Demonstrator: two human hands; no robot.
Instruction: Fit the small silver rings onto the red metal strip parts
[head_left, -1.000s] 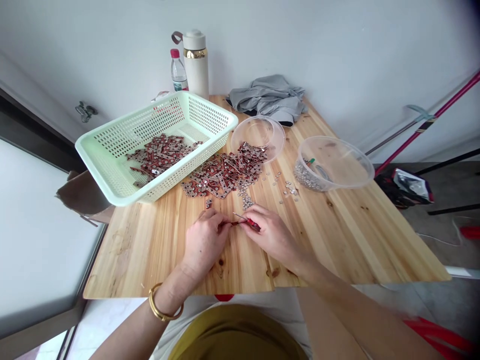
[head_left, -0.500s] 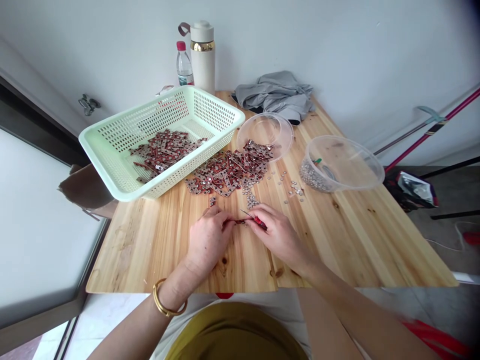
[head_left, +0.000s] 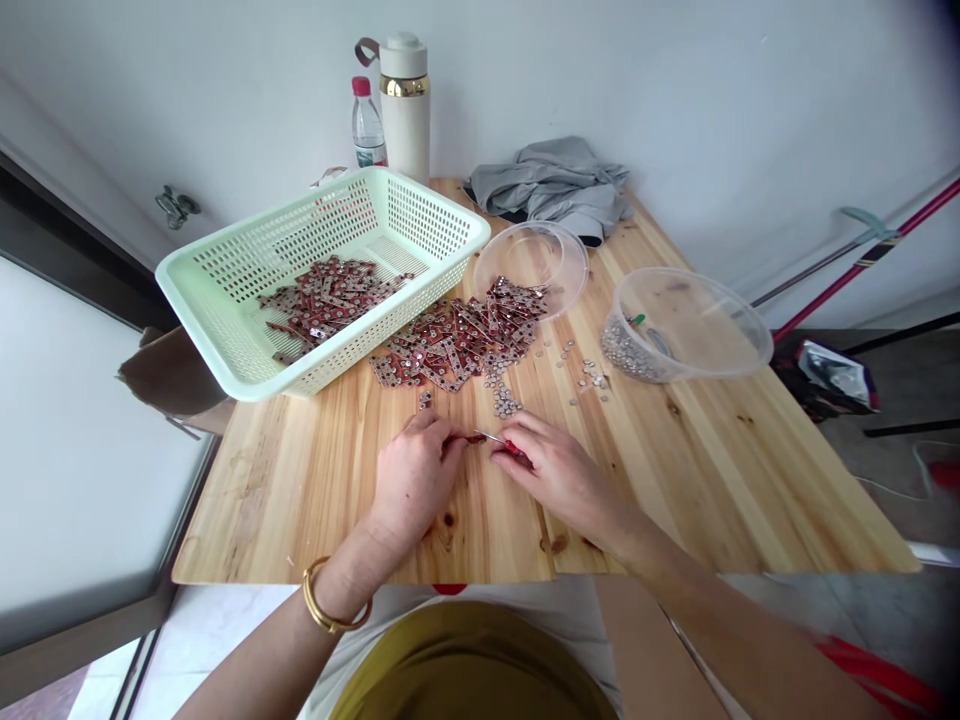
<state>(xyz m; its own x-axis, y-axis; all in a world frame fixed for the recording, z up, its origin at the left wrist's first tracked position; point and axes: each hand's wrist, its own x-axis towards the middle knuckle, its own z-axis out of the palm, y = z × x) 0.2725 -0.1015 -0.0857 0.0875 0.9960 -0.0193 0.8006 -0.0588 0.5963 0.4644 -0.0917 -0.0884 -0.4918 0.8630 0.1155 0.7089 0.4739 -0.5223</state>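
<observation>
I see left hand [head_left: 409, 478] pinching a small red strip [head_left: 475, 438] near the counter's front edge | right hand [head_left: 559, 473] clenched on a red-handled tool [head_left: 504, 444], tip touching the strip from its right | strip's long axis runs left-right between both grips | pile [head_left: 457, 343] lies behind, toward the basket [head_left: 225, 340].

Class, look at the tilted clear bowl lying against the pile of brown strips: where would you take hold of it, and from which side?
Probably by the raised far rim of the clear bowl, coming from behind and above. Its mouth tips toward the pile of brown strips, so the near edge is crowded while the upper rim looks free.
</observation>
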